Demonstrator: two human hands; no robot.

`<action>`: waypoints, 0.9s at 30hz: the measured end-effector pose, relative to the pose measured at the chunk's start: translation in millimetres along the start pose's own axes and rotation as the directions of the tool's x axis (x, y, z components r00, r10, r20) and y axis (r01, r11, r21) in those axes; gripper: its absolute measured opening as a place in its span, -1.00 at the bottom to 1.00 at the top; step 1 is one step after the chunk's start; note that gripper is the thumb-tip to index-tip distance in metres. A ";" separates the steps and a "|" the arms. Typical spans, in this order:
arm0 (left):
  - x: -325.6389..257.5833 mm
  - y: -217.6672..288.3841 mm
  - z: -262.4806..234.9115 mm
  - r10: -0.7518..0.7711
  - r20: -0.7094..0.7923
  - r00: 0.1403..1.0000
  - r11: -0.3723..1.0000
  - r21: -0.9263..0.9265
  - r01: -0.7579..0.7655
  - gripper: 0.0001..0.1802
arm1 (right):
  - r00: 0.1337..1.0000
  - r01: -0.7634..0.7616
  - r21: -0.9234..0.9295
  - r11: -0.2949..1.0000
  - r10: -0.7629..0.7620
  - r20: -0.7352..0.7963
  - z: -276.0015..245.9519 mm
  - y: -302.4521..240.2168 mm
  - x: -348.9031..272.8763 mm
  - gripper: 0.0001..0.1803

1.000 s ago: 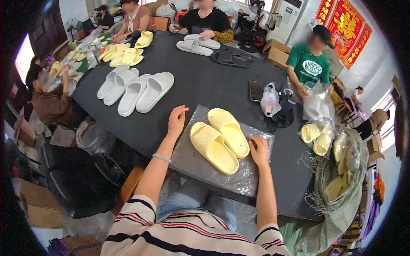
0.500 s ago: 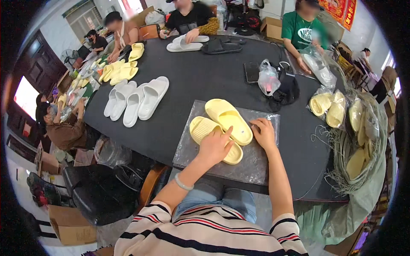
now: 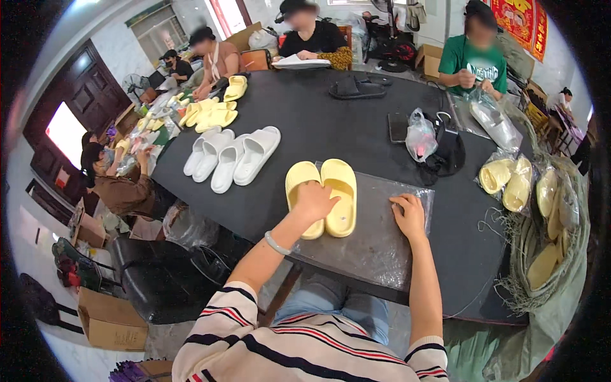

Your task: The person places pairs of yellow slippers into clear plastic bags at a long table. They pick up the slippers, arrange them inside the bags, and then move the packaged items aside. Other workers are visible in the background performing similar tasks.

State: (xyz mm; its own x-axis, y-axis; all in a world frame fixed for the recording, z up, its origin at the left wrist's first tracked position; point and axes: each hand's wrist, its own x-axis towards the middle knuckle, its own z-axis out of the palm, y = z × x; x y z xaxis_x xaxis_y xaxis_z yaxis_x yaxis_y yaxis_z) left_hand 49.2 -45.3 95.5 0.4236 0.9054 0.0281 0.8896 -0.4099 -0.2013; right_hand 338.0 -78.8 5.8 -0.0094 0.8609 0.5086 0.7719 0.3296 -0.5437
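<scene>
A pair of pale yellow slippers (image 3: 341, 198) stands side by side, toes away from me, on the left part of a clear plastic bag (image 3: 375, 248) laid flat on the dark table. My left hand (image 3: 314, 202) grips the pair from above where the two meet. Its fingertips go down into the left slipper and are partly hidden, while the thumb reaches toward the right one. Apart from the slippers, my right hand (image 3: 408, 215) lies near the far right corner of the bag, its fingers loosely bent and touching the plastic.
White slippers (image 3: 232, 158) stand to the left, black slippers (image 3: 359, 88) farther back. A phone (image 3: 398, 127), a small plastic bag (image 3: 421, 137) and a black cap (image 3: 449, 153) lie right of centre. Bagged yellow slippers (image 3: 520, 184) and an open sack (image 3: 509, 274) line the right edge. Co-workers sit around.
The yellow slippers have moved left and turned from slanting to straight, side by side, with my left hand on them. My right hand stays by the bag's edge. Across the table, a co-worker's white slippers have shifted.
</scene>
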 end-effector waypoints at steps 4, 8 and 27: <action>-5.8 -55.6 0.2 -0.180 -0.046 0.983 0.981 -0.082 0.175 -0.51 | 1.000 -0.013 0.000 1.000 0.013 -0.011 -0.1 0.6 0.8 -0.78; -25.2 -108.3 54.3 -0.311 -0.163 0.936 0.935 -0.230 0.271 -0.48 | 1.000 -0.010 0.011 1.000 0.010 0.030 2.6 -7.0 3.2 -0.77; -49.3 -122.3 85.1 -0.491 -0.064 0.869 0.850 -0.253 0.462 -0.12 | 0.998 -0.020 -0.030 0.999 0.021 0.053 -5.5 -9.1 0.8 -0.76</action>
State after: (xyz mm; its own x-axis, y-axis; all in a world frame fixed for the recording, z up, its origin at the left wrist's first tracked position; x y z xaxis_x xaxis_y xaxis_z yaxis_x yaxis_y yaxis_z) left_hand -95.0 -30.4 35.4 -0.0585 0.9808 0.1860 0.9950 0.0422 0.0901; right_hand 334.4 -83.2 14.8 -0.0269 0.8871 0.4609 0.7904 0.3011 -0.5335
